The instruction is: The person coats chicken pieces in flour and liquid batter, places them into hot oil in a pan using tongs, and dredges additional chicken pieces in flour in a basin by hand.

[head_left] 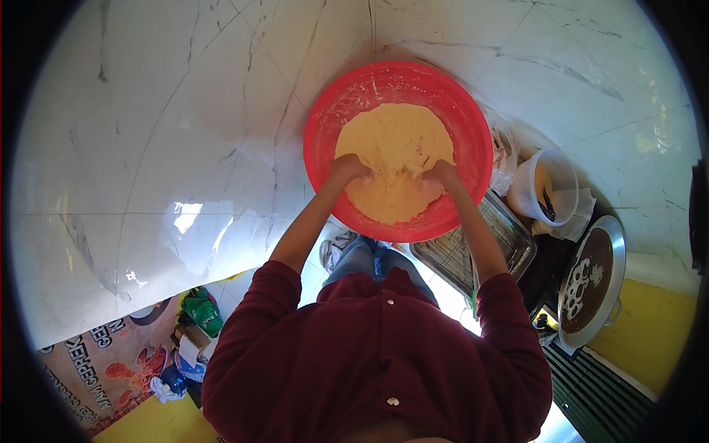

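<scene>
**Left hand (352,170) and right hand (443,174) inside pale powder (399,136)**

Both hands are partly sunk in the powder, so I cannot tell how far they are closed, or whether they grasp some of it. The powder lies in a wide red basin (473,136). To the right of it are a metal tray (509,229), a clear tub (566,184) and a round pan (607,284).

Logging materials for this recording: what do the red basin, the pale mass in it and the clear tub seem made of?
Red basin: probably plastic, smooth with a slight sheen; the colour is even under pale smears.
Pale mass: matte and powdery, perhaps flour, judging by its soft, crumbly surface; exact kind unclear.
Clear tub: likely plastic, smooth; the wall is see-through, though glass isn't ruled out.
</scene>
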